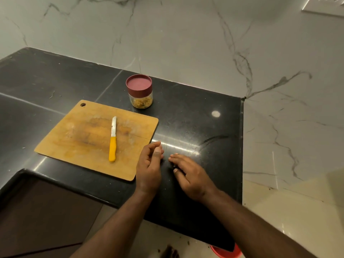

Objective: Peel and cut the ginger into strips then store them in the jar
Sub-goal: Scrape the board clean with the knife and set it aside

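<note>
Ginger strips already in jar, maroon lid on, behind cutting board. Knife lies on board. Left hand loosely curled, empty; right hand flat on counter, empty. Looks like cleanup: sweep scraps toward edge, keep palm flat.

Dim, warm light from above threw streaky glare on the counter near my hands, and the wide lens bent and softened the edges.
</note>
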`<control>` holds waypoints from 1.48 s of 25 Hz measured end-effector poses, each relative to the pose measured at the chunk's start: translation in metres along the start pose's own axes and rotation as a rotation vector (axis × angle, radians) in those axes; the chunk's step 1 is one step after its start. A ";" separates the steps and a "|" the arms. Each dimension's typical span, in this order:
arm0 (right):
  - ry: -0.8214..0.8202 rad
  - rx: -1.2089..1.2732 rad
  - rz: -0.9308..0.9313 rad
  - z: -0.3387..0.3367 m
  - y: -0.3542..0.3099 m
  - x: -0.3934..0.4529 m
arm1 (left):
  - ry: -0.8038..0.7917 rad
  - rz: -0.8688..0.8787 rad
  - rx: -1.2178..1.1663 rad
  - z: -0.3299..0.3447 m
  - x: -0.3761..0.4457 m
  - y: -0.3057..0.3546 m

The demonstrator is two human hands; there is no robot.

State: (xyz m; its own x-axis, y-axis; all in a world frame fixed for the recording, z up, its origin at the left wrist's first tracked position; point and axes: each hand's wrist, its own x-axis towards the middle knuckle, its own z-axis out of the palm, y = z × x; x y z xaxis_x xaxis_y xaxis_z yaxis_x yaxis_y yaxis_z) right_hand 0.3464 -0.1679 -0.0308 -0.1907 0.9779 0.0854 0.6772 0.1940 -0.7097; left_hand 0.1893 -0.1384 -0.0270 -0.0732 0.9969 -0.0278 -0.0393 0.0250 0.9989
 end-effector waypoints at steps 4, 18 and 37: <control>0.273 0.088 0.154 -0.019 0.010 0.019 | -0.005 -0.071 -0.062 -0.006 -0.005 0.006; 0.399 0.427 0.328 0.004 -0.019 -0.014 | 0.075 -0.311 -0.292 -0.033 -0.035 0.014; 0.113 0.425 0.252 0.031 -0.040 0.012 | -0.741 -1.004 -0.126 -0.118 -0.099 -0.023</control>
State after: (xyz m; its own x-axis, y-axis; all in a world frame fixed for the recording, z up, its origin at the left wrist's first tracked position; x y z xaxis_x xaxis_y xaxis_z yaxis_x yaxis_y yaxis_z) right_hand 0.2952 -0.1663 -0.0233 0.0349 0.9972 -0.0666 0.3389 -0.0745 -0.9379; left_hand 0.0801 -0.2464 -0.0515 0.6193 0.3456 -0.7050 0.1492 0.8298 0.5378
